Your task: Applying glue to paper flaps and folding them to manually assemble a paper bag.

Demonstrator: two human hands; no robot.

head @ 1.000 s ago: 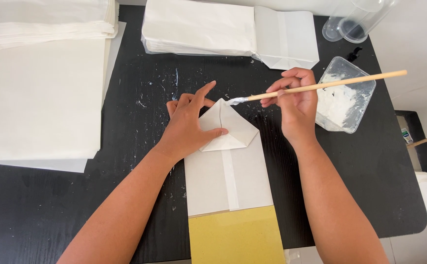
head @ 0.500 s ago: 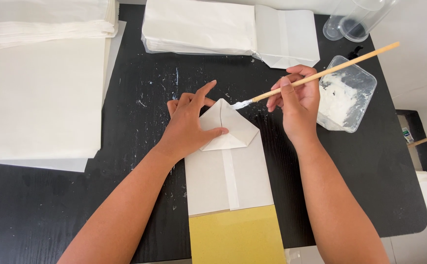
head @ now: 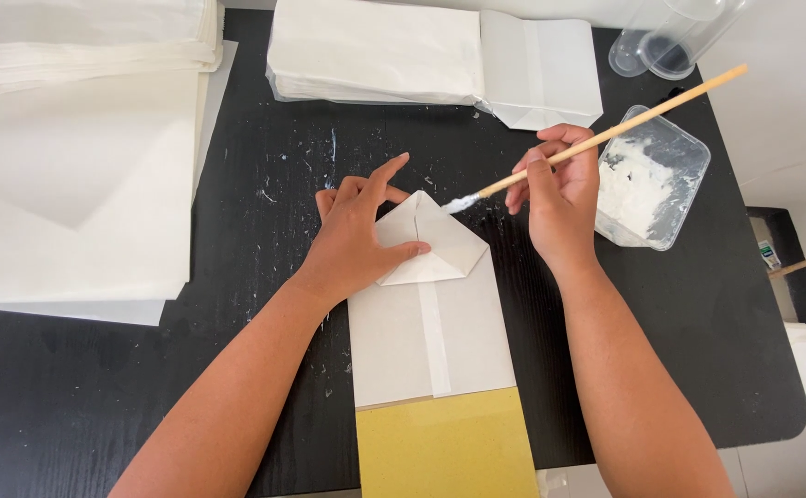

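At table middle: paper bag [head: 430, 323], white, lying flat on the black table [head: 264, 175], its folded end shaped into a triangular flap [head: 430, 242].
Flap: points away from the person, creased down its middle, resting on the bag's upper end.
Left hand [head: 358, 231]: fingers spread wide and pressed flat on the flap's left half, thumb lying across it; nothing gripped.
Right hand [head: 561, 198]: just right of the bag's top, fingers pinched closed around a wooden brush [head: 597, 140].
Brush: slanted, its white-coated tip just above the flap's right edge; whether it touches the paper cannot be told.
Glue tray [head: 654, 180]: clear plastic, smeared white inside, right of the bag beyond the right hand.
Yellow sheet [head: 444, 447]: under the bag's near end.
Bag stack [head: 421, 55]: white, beyond the bag at the table's far edge.
Paper sheets [head: 75, 175]: large white pile, well left of the bag.
Clear cups [head: 666, 41]: beyond the glue tray.
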